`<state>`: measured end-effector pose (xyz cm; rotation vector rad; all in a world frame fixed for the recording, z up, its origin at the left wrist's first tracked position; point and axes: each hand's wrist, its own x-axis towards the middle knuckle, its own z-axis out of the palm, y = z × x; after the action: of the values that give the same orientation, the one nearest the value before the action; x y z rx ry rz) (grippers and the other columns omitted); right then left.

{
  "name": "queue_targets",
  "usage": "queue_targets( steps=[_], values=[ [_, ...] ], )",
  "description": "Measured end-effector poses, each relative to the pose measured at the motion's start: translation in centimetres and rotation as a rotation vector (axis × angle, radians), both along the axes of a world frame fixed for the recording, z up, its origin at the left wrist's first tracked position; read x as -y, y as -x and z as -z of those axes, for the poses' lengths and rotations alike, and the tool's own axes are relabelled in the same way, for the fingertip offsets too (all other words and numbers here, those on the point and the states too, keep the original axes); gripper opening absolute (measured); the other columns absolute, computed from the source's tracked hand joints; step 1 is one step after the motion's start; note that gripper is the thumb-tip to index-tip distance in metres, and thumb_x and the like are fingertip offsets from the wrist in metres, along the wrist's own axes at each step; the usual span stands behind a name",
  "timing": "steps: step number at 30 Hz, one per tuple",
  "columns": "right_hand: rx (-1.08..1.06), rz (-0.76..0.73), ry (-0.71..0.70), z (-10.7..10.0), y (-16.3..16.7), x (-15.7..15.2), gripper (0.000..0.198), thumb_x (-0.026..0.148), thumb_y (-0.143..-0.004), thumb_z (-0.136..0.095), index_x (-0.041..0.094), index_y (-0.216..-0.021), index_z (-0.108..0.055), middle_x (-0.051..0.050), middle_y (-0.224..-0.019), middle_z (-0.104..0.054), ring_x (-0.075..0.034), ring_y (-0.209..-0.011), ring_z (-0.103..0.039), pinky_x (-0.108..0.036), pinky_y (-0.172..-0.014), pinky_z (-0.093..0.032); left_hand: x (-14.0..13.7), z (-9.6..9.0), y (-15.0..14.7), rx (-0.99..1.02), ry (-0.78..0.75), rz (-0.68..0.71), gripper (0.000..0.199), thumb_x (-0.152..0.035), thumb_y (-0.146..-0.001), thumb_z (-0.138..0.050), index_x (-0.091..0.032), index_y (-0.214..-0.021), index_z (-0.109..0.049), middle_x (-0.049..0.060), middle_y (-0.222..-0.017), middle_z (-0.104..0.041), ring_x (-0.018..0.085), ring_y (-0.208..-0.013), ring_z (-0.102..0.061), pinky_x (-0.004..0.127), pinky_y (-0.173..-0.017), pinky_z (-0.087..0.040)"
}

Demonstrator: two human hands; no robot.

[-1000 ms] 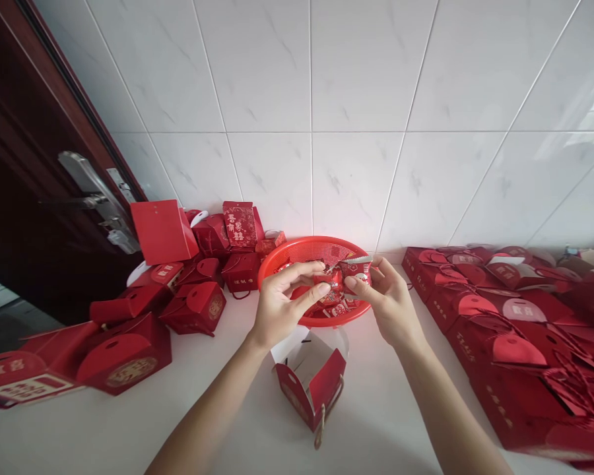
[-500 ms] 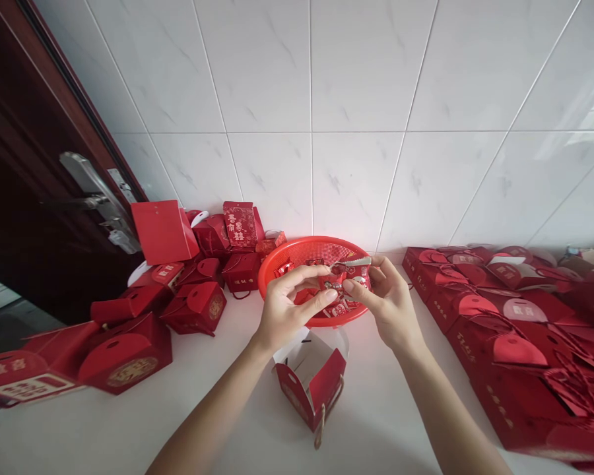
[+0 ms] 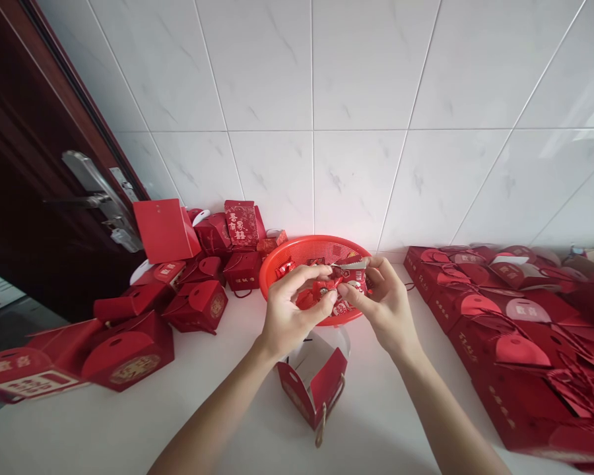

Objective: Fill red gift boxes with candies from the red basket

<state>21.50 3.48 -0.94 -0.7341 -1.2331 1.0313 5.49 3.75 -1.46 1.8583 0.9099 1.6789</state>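
Note:
Above the red plastic basket [image 3: 267,285], both hands are close together with red wrapped sweets between them. My left hand [image 3: 291,305] pinches a shiny red wrapped candy [image 3: 321,288] between thumb and fingers. In the fingers of my right hand [image 3: 387,305] is a red printed packet [image 3: 353,274] with a pale crimped edge; the right thumb also reaches toward the candy. More red wrapped sweets lie in the basket, partly covered by the hands. Nearer me, between my forearms, an open red gift box [image 3: 329,382] with a white inside and a cord handle stands on the white surface.
Several red gift boxes [image 3: 198,307] are grouped on the left, some stacked against the wall. Rows of closed red boxes [image 3: 495,369] with cords fill the right side. A tiled wall [image 3: 361,185] rises behind, and a dark door [image 3: 24,165] with a metal handle is at far left.
The packet in my right hand has tilted and shifted slightly left, toward the candy in my left hand. Both hands stay over the basket; the view has moved slightly.

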Motion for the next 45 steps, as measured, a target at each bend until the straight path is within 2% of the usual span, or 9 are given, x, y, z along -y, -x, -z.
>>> queue_targets(
  steps=[9,15,22,30,35,45],
  values=[
    [0.013,0.011,-0.017,-0.2,0.0,0.2,0.039,0.038,-0.073,-0.085,0.026,-0.097,-0.057,-0.003,-0.097,-0.071,-0.02,-0.086,-0.067,-0.034,-0.077,-0.055,0.3,-0.3,0.0,0.03,0.042,-0.004,0.02,-0.024,-0.08,-0.075,-0.018,-0.1,-0.074,0.006,-0.102,-0.078,0.021,-0.096,-0.074,0.03,-0.09,-0.061],
    [0.023,-0.013,-0.029,-0.1,-0.2,0.1,0.039,0.041,-0.075,-0.084,0.025,-0.097,-0.056,-0.003,-0.094,-0.072,-0.021,-0.086,-0.068,-0.036,-0.076,-0.057,0.2,-0.8,0.1,0.054,0.06,0.058,0.021,-0.026,-0.079,-0.077,-0.017,-0.098,-0.074,0.006,-0.098,-0.078,0.02,-0.087,-0.075,0.029,-0.081,-0.064],
    [-0.022,-0.062,-0.008,0.0,-0.4,-0.1,0.041,0.045,-0.074,-0.084,0.025,-0.098,-0.058,-0.004,-0.099,-0.072,-0.023,-0.091,-0.07,-0.039,-0.079,-0.059,0.3,-1.0,0.1,0.135,0.106,0.108,0.026,-0.026,-0.075,-0.082,-0.019,-0.099,-0.075,0.006,-0.098,-0.079,0.022,-0.088,-0.076,0.03,-0.077,-0.065],
    [-0.049,-0.11,0.021,0.0,-0.4,-0.2,0.036,0.039,-0.075,-0.085,0.025,-0.096,-0.059,-0.003,-0.097,-0.072,-0.022,-0.089,-0.069,-0.036,-0.074,-0.059,0.0,-1.0,0.6,0.227,0.224,0.196,0.021,-0.024,-0.075,-0.084,-0.02,-0.094,-0.077,0.004,-0.097,-0.079,0.02,-0.085,-0.077,0.025,-0.071,-0.064],
    [-0.049,-0.131,0.032,0.0,-0.5,-0.1,0.037,0.039,-0.074,-0.086,0.025,-0.096,-0.059,-0.003,-0.097,-0.072,-0.022,-0.089,-0.069,-0.036,-0.073,-0.059,-0.3,-0.7,0.8,0.293,0.316,0.28,0.022,-0.027,-0.075,-0.085,-0.019,-0.094,-0.077,0.004,-0.089,-0.078,0.02,-0.084,-0.075,0.028,-0.074,-0.064],
    [-0.063,-0.118,0.034,-0.1,-0.5,-0.2,0.034,0.039,-0.077,-0.084,0.026,-0.098,-0.06,-0.003,-0.098,-0.074,-0.021,-0.09,-0.07,-0.039,-0.079,-0.062,-0.5,-0.6,0.9,0.328,0.38,0.303,0.02,-0.032,-0.075,-0.084,-0.021,-0.092,-0.081,0.005,-0.096,-0.077,0.021,-0.092,-0.073,0.032,-0.08,-0.064]
  ],
)
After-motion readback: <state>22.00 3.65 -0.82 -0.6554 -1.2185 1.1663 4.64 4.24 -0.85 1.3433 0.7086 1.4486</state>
